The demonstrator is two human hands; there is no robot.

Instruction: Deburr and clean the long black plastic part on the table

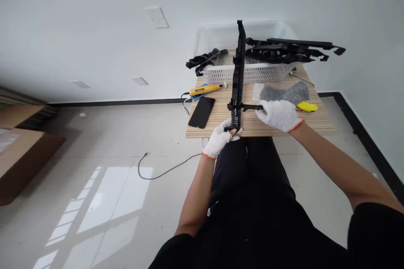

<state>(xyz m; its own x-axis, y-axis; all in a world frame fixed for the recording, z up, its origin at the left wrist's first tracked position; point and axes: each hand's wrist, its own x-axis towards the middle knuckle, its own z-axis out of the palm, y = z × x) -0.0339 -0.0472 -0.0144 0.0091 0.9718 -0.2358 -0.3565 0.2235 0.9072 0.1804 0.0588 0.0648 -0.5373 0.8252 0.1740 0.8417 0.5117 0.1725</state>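
A long black plastic strip [239, 63] stretches from the table's front edge up across the rim of the white basket. My left hand [219, 138], in a white glove, is closed around its near end, with the thumb on top. My right hand [279, 114], also gloved, grips the outer end of a thin black side arm [251, 106] that meets the strip at a right angle. Whether this arm is part of the strip or a separate piece I cannot tell. Grey cloth [285, 92] lies just beyond my right hand, and a yellow brush-like item [306, 106] is beside it.
Several black plastic parts [284, 50] lie in and over the white basket [221, 76] at the table's back. On the left of the table [221, 109] are a black phone [202, 112] and a yellow corded tool [204, 89]. A cable [167, 172] trails on the floor; cardboard boxes [25, 151] stand far left.
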